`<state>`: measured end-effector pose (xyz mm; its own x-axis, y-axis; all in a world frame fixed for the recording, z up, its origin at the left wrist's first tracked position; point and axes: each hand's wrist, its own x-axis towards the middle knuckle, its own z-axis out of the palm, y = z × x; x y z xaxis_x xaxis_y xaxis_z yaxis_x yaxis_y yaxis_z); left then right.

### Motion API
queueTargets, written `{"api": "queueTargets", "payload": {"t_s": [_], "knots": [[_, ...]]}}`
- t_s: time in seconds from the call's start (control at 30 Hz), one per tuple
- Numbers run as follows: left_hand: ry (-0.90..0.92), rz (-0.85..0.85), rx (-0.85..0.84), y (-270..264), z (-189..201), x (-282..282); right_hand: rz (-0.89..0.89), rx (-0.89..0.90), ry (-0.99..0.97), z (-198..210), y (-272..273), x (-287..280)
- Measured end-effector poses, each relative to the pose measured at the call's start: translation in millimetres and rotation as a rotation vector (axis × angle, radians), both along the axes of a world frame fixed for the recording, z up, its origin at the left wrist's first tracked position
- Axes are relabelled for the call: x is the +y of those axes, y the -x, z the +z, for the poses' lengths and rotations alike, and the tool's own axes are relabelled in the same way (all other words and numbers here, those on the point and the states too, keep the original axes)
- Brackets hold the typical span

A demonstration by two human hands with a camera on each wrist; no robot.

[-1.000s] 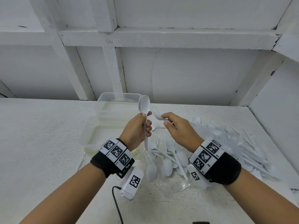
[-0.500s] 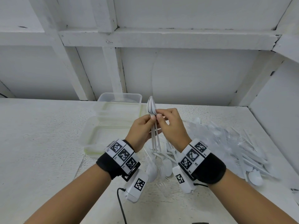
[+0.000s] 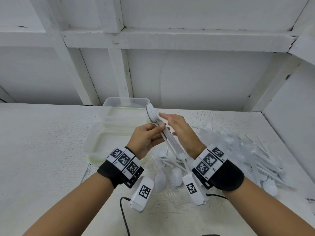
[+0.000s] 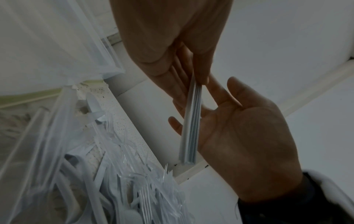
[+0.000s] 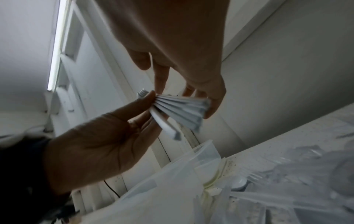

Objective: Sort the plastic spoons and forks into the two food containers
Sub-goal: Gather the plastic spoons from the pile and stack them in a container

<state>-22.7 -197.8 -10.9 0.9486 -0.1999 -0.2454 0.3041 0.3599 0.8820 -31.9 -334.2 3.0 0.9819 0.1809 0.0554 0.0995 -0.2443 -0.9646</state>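
You stand at a white speckled table [image 3: 42,150] set against a white panelled wall. Your left hand [image 3: 146,138] pinches a stack of white spoons [image 3: 154,116] at the neck between thumb and curled fingers, bowls nested and pointing up, handles slanting down toward your right wrist. Your right hand [image 3: 180,130] is flat, fingers straight and together, against the stack's side. Behind the hands sit two clear containers [image 3: 109,133], one beyond the other; loose cutlery [image 3: 255,155] lies heaped to the right and below your hands.

From the left wrist the handles [image 4: 190,127] look tightly aligned; from the right wrist they fan apart [image 5: 182,112], your right fingertips [image 5: 214,103] touching their ends. Half a second ago your right hand pinched the stack near the bowls; now it has opened out, and the stack leans more.
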Motion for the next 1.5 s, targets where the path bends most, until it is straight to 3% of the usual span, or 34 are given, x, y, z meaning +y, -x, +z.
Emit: {"api": "queueTargets", "payload": {"t_s": [0.1, 0.27, 0.47, 0.6, 0.77, 1.0, 1.1, 1.23, 1.37, 1.5], "knots": [[0.009, 0.070, 0.004, -4, 1, 4, -0.121, -0.147, 0.203, -6, 0, 3], [-0.016, 0.149, 0.025, -9, -2, 6, -0.048, -0.220, 0.505, -16, 3, 14], [-0.063, 0.168, 0.023, -13, -3, 16, -0.078, -0.332, 0.552, -16, -4, 22], [-0.103, 0.124, 0.023, -17, 0, 31, -0.047, -0.332, 0.542, -16, -10, 23], [-0.023, 0.153, -0.013, -24, 8, 53, 0.062, -0.292, 0.541, -21, -16, 27], [-0.130, 0.135, -0.026, -30, 8, 77, 0.138, -0.309, 0.558, -15, -27, 53], [-0.309, 0.089, 0.007, -35, 15, 100, 0.183, -0.271, 0.545, -14, -41, 63], [-0.773, 0.129, -0.066, -46, 22, 152, 0.267, -0.147, 0.598, -13, -59, 76], [-1.232, 0.119, -0.085, -56, 19, 198, 0.422, -0.079, 0.788, -18, -68, 97], [-1.236, -0.089, 0.158, -58, 6, 210, 0.526, -0.009, 0.891, -28, -70, 123]]}}
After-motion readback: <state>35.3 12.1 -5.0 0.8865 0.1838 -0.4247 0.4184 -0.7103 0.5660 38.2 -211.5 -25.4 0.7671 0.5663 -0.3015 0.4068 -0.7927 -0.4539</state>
